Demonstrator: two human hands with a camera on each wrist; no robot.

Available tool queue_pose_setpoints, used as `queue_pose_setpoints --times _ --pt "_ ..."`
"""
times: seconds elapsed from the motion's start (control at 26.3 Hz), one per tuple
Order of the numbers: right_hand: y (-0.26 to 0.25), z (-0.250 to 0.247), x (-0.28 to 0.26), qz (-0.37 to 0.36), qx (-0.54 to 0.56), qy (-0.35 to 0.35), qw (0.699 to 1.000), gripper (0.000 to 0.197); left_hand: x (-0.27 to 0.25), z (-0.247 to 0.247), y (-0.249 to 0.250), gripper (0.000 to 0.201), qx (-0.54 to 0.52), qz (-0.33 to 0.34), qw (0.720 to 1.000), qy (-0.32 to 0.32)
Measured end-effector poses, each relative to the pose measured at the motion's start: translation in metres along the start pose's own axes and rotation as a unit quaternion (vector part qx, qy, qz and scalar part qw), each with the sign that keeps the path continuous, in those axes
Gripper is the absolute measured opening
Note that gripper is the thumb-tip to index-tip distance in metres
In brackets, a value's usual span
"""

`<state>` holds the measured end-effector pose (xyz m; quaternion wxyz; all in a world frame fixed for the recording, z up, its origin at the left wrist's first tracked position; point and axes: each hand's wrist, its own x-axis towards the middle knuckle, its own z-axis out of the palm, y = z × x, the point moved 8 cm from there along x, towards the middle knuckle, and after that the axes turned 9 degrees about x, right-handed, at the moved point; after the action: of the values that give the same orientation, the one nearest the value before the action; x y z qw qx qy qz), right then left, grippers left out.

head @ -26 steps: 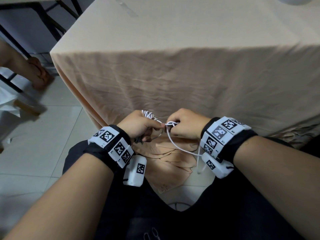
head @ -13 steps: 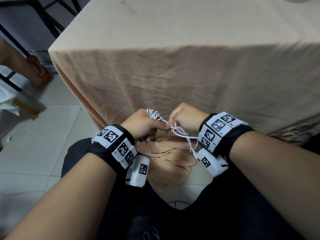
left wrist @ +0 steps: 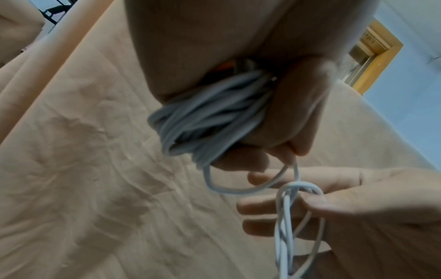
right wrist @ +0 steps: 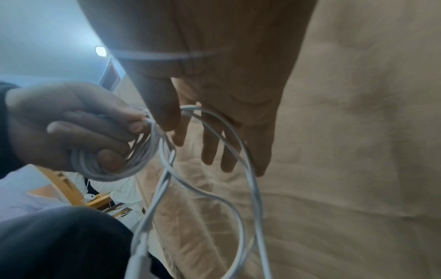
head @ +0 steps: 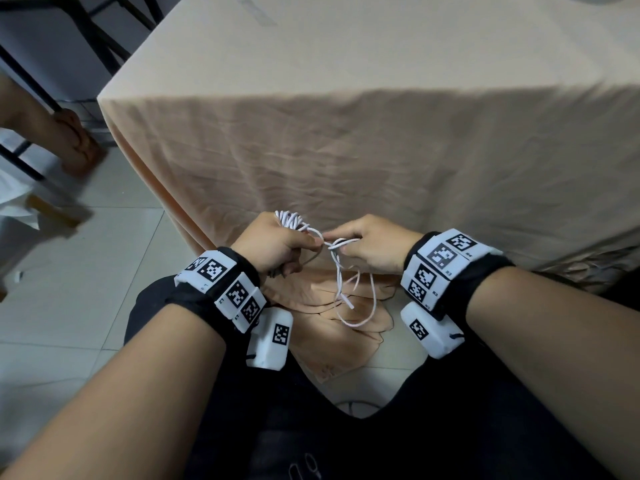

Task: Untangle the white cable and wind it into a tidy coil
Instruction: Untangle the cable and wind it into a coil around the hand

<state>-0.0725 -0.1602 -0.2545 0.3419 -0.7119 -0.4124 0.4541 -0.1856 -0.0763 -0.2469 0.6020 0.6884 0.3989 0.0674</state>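
At the far left, another person's bare foot (head: 71,147) rests on pale glossy floor tiles (head: 86,278) beside thin black metal legs. Moving right, the left hand (head: 273,245) is fisted around a bundle of the white cable (head: 341,271); the smooth, round cord is wound in several loops about the curled fingers (right wrist: 105,156), with thumb and forefinger pinching the strand where it leaves the bundle. The left wrist view shows those loops packed tight and slightly crossed. Between the hands the cable makes a loose knot, then hangs down in slack, twisted loops toward the person's dark-trousered lap (head: 346,445). The right hand (head: 372,247) pinches a strand just beside the knot with thumb and forefinger, while its other fingers (right wrist: 210,147) stretch out straight and slightly parted. Both wrists carry black bands with white blocks printed in square markers. Behind and to the right, a peach tablecloth (head: 381,150), matte and finely creased, drapes over the table edge and pools in folds near the knees.
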Motion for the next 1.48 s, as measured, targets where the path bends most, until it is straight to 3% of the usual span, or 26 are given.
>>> queue_pose_setpoints --times 0.11,0.3,0.38,0.49,0.57,0.65,0.72,0.84,0.95,1.06,1.14,1.25,1.33,1.48 --pt "0.003 -0.014 0.005 -0.018 0.037 0.076 0.996 0.043 -0.001 0.0 -0.002 0.017 0.006 -0.014 1.0 -0.005" --pt "-0.007 -0.033 -0.003 -0.067 -0.017 0.2 0.977 0.007 -0.007 0.006 0.003 0.014 -0.002 -0.008 1.0 -0.025" --pt "-0.011 -0.034 -0.008 -0.066 -0.03 0.22 0.973 0.007 -0.008 0.007 0.007 0.018 -0.013 -0.001 1.0 -0.027" --pt "-0.013 -0.021 -0.009 -0.074 0.037 0.16 0.984 0.008 -0.008 0.005 0.011 0.018 -0.02 0.003 1.0 -0.021" --pt "-0.014 -0.011 -0.009 -0.075 0.027 0.123 0.989 0.003 -0.009 0.005 0.014 0.018 -0.031 0.007 0.999 -0.015" --pt "-0.013 -0.004 -0.007 -0.09 -0.013 0.1 0.991 0.013 -0.012 0.006 0.018 0.018 -0.036 0.011 0.999 -0.018" --pt "-0.015 0.0 -0.006 -0.103 -0.052 0.091 0.989 0.011 -0.014 0.008 0.02 0.019 -0.03 0.015 0.999 -0.023" --pt "-0.012 0.002 -0.003 -0.059 -0.03 0.066 0.996 0.013 -0.015 0.01 0.019 0.021 -0.027 0.018 0.999 -0.026" --pt "-0.014 0.001 -0.006 -0.039 -0.039 0.065 0.996 0.034 -0.012 0.01 0.016 0.022 -0.03 0.02 0.999 -0.021" --pt "-0.008 -0.001 -0.005 -0.004 -0.068 0.064 0.996 0.027 -0.008 0.009 0.01 0.022 -0.008 0.018 1.0 -0.009" --pt "-0.006 0.002 -0.001 0.004 -0.076 0.059 0.995 0.012 -0.007 0.012 0.007 0.025 0.0 0.016 1.0 -0.018" --pt "-0.004 -0.003 0.002 -0.017 -0.059 0.09 0.994 0.036 -0.008 0.009 0.005 0.024 0.003 0.0 1.0 -0.012" --pt "-0.001 -0.012 -0.001 -0.027 -0.025 0.124 0.992 0.035 -0.008 0.004 0.004 0.023 0.001 -0.008 1.0 -0.004" --pt "0.002 -0.009 -0.005 0.0 -0.059 0.093 0.994 0.037 -0.009 0.003 0.0 0.023 0.004 -0.021 1.0 -0.007"
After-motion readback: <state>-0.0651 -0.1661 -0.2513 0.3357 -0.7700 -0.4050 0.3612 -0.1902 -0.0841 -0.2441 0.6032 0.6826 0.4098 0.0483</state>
